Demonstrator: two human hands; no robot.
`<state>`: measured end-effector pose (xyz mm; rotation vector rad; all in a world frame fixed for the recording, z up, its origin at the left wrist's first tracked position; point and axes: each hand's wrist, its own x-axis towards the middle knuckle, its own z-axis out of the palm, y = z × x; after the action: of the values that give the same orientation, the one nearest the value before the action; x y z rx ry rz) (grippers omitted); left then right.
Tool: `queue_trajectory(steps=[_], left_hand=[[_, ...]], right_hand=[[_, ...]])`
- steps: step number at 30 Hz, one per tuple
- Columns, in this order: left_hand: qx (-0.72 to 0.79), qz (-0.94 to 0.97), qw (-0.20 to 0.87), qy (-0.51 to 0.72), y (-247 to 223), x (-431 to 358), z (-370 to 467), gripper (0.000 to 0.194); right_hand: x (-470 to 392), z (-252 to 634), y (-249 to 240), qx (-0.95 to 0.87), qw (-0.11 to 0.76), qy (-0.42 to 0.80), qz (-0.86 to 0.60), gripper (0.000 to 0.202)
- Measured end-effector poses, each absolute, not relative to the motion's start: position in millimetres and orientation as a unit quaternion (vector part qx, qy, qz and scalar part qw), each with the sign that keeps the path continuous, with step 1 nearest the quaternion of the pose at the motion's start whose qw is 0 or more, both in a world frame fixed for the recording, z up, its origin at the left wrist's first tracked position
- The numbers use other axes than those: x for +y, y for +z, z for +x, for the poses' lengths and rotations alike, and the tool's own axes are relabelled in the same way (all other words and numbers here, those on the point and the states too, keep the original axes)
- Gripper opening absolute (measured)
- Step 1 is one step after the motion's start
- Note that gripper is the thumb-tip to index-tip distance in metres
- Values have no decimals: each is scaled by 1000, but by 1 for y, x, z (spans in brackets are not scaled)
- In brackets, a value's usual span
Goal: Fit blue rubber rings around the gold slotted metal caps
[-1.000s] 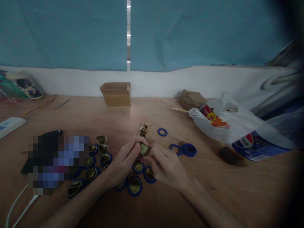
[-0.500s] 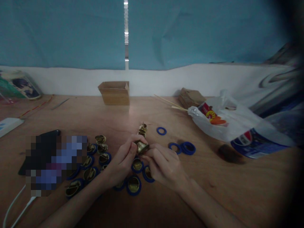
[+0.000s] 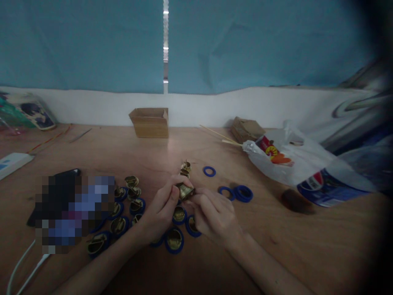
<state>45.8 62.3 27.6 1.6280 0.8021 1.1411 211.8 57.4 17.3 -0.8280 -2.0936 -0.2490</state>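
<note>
Gold-toned metal piece [image 3: 185, 191] up between our hands, above the blue-ringed pieces [image 3: 175, 240], left hand [image 3: 162, 209] pinching its side, right fingers [image 3: 211, 207] curled at its edge: steady grip, gentle, even pressure.

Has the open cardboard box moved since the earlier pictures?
No; the cardboard box still stands by the white wall, its right edge below the bright vertical strip.

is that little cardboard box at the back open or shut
Open: the cardboard box stands with its top uncovered, the inner wall visible above the front edge.
</note>
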Motion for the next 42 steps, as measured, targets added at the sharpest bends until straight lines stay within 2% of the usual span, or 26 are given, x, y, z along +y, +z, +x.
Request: queue_trajectory(steps=[16, 32, 38, 42], left_hand=[[326, 658, 490, 469, 26, 60, 49, 26], [308, 638, 531, 465, 23, 61, 50, 23], [315, 639, 527, 463, 26, 60, 50, 24], [326, 642, 528, 450, 26, 60, 49, 24]], right_hand=[[57, 217, 21, -852, 400, -102, -321, 23], [60, 221, 15, -851, 411, -85, -317, 17], [61, 222, 18, -856, 415, -91, -295, 23], [61, 223, 20, -863, 405, -96, -284, 17]])
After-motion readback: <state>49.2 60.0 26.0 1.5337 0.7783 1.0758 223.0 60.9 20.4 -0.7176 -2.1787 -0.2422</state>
